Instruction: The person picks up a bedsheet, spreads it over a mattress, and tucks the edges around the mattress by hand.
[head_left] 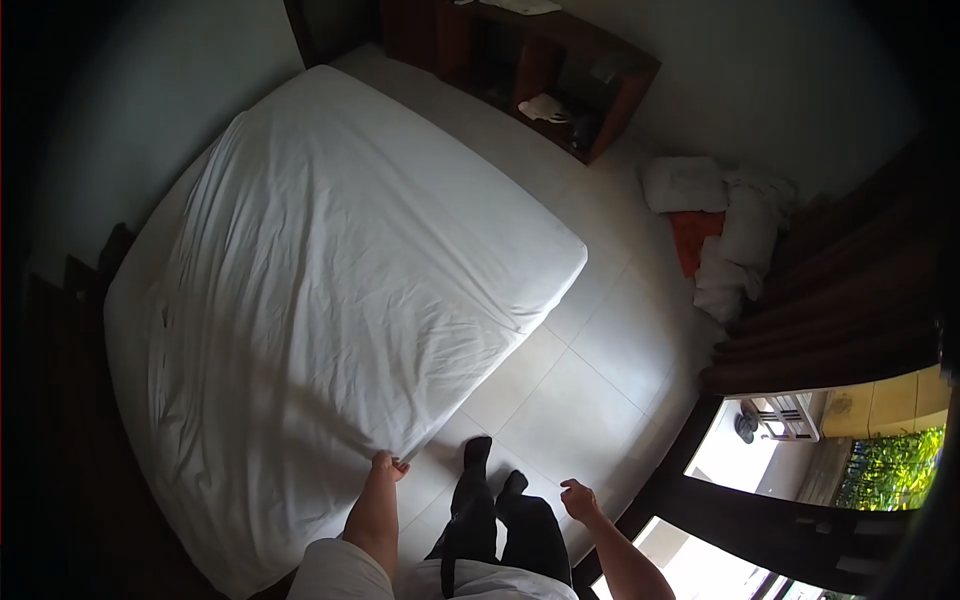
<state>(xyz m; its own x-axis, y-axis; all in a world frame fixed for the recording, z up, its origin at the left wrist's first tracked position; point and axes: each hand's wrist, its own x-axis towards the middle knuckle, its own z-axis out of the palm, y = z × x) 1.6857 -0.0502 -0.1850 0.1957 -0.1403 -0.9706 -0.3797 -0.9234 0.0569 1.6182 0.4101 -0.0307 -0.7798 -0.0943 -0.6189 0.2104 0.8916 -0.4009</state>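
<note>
A white bed sheet (330,270) lies wrinkled over a large mattress (480,170), with folds running lengthwise and bunching toward the near side. At the mattress's near edge, my left hand (388,465) is closed on the sheet's edge, and the cloth is drawn taut toward it. My right hand (579,499) hangs in the air over the tiled floor, to the right of my legs. Its fingers are loosely curled and slightly apart, with nothing visible in them. The far right corner of the mattress shows a smooth white covering.
A dark wooden shelf unit (620,75) with items inside stands by the far wall. White pillows or bedding (745,225) and an orange cloth (692,238) lie on the floor. A brown curtain (830,290) hangs beside glazed doors at right. Light tiles (575,390) border the bed.
</note>
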